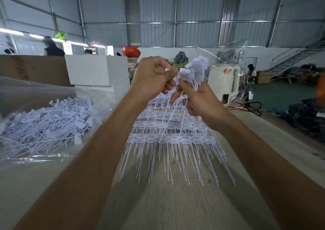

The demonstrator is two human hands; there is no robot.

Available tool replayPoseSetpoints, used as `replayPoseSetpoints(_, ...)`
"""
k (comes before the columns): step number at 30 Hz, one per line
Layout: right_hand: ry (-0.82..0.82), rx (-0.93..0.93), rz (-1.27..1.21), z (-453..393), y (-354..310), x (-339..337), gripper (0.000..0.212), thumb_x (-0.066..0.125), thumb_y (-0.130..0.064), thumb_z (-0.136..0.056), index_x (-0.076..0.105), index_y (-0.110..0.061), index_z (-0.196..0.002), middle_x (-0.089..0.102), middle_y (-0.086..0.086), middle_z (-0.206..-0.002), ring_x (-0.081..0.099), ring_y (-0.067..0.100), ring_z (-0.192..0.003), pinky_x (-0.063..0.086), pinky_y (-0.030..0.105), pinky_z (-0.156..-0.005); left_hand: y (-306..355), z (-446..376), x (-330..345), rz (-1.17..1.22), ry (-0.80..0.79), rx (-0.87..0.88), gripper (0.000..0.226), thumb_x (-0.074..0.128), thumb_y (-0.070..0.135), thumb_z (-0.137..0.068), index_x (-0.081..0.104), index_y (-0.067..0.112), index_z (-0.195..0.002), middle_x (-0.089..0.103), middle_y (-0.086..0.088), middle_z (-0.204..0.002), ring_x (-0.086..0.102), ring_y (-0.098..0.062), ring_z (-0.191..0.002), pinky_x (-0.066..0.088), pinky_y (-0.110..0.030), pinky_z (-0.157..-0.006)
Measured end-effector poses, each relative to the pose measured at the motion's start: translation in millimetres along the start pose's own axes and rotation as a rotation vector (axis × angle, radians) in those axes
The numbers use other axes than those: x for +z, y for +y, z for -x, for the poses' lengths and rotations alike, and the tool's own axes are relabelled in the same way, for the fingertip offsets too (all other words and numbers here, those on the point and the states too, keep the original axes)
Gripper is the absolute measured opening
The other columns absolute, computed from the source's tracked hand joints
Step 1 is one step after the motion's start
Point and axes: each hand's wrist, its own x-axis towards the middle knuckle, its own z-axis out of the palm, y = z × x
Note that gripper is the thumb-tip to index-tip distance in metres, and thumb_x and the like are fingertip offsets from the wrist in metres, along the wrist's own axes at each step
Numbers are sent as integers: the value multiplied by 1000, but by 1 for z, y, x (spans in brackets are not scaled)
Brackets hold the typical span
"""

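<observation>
- Bag (35,92), left of the bunch (195,69), holds a heap of loose ties (47,122).
- Left hand (153,76) pinches one tie (177,74) at the bunch's left edge, thumb against forefinger.
- Rows (172,138) of ties lie below the bunch.
- Right hand (198,99) clamps the bunch's stems, with the heads above its fingers.

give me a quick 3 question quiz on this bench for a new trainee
1. True or false: the right hand grips a bunch of white ties, heads up.
2. Where does the loose pile of ties lie? A) on a clear plastic sheet left of the arms; B) in a red box; C) on the floor.
3. Fill in: the left hand ____ a tie at the top of the bunch.
Key: 1 true; 2 A; 3 pinches.
</observation>
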Motion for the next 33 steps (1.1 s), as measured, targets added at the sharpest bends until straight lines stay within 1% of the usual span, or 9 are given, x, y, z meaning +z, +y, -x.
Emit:
replayPoseSetpoints(6, 40, -15, -18, -1, 6, 7, 15, 48, -34, -107, 60, -26, -109, 55, -11, -51, 34, 0, -35, 27, 17, -37, -10, -2, 1, 74, -134, -40, 12, 62, 1, -95, 73, 2, -89, 72, -5, -69, 67, -16, -63, 56, -24, -58)
replayPoseSetpoints(13, 258, 44, -181, -5, -3, 0, 21, 50, -25, -106, 58, -8, -99, 50, 4, -59, 37, 4, -38, 30, 17, -40, -12, 2, 12, -54, -230, -148, 49, 31, 60, -102, 66, 28, -114, 74, 1, -97, 72, -18, -94, 56, -36, -83)
replayPoseSetpoints(16, 324, 83, -345, -5, -11, 0, 21, 50, -27, -106, 56, -7, -105, 56, -3, -56, 52, 6, -41, 41, 20, -41, -12, 13, 26, -119, -486, -188, 59, 21, 73, -96, 64, 35, -108, 76, 6, -96, 74, -18, -92, 59, -32, -79)
replayPoseSetpoints(18, 376, 158, -474, -5, -15, 0, 25, 53, -33, -105, 53, -8, -105, 61, -2, -60, 58, 11, -45, 45, 25, -44, -13, 17, 40, -102, -530, -199, 68, 25, 72, -97, 66, 19, -105, 76, -2, -88, 75, -22, -79, 61, -38, -69)
replayPoseSetpoints(21, 437, 179, -476, -5, -13, -1, 35, 46, -35, -107, 56, -10, -84, 61, 2, -75, 57, 16, -50, 42, 26, -44, -14, 21, 56, 25, -475, -303, 67, 32, 63, -101, 66, 6, -94, 68, -13, -63, 55, -20, -44, 59, -37, -55)
replayPoseSetpoints(25, 499, 159, -192, -7, -8, -1, 41, 42, -34, -108, 59, -11, -79, 65, 1, -80, 57, 7, -56, 42, 22, -49, -16, 20, 60, 30, -395, -393, 61, 32, 62, -102, 60, 8, -92, 53, 0, -48, 31, -12, -37, 36, -23, -44)
replayPoseSetpoints(29, 488, 141, -155, -11, -3, -5, 40, 41, -32, -108, 60, -5, -87, 63, 5, -75, 54, 0, -46, 41, 15, -43, -12, 24, 63, -178, -362, -276, 63, 27, 56, -105, 66, 8, -95, 42, 5, -47, 33, -4, -30, 32, -18, -41)
replayPoseSetpoints(31, 506, 145, -187, -12, -2, -6, 37, 43, -34, -108, 59, -5, -93, 58, 4, -70, 53, -1, -43, 39, 13, -41, -7, 25, 64, -304, -307, -147, 64, 24, 51, -107, 63, 11, -75, 45, 3, -49, 42, -6, -36, 38, -26, -50)
replayPoseSetpoints(33, 526, 165, -168, -15, -1, -8, 37, 46, -40, -105, 59, -6, -102, 63, 1, -81, 61, -2, -61, 47, 15, -58, -1, 29, 60, -456, -242, -7, 65, 21, 50, -108, 61, 14, -71, 52, 1, -56, 53, -13, -51, 46, -33, -61)
